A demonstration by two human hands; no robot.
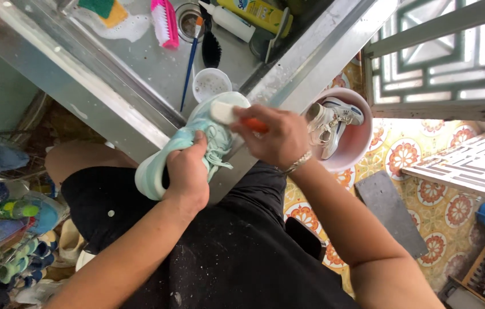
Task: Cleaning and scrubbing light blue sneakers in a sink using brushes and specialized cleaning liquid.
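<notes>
Head view, looking straight down past my knees, and I take the mint sneaker [194, 143] as my landmark, tilted against the edge of the steel sink [139, 74]. Left of the sneaker, down at floor level, sits a clutter of bright plastic things [8, 229] that I cannot make out clearly. My left hand [188, 171] has its grip wrapped firmly round the sneaker's side and heel, pinning it above my lap. Just behind the sneaker, inside the sink, stand a small white cup [211, 83], a thin blue-handled brush [191, 57], a black brush [211, 48] and a pink scrubbing brush [165, 23], with a yellow bottle [257, 12] further back. My right hand [274, 137] meets the sneaker at the toe, its grip tight on an orange-handled brush [237, 117] whose white head presses on the toe cap. Right of the sneaker, a pink basin [360, 143] on the patterned floor holds a white sneaker [331, 123].

I judge the step to be scrubbing the toe, well into the wash of this one. The next stroke calls for a steady left hold so that the sneaker does not slip off the edge, and short, firm passes.
</notes>
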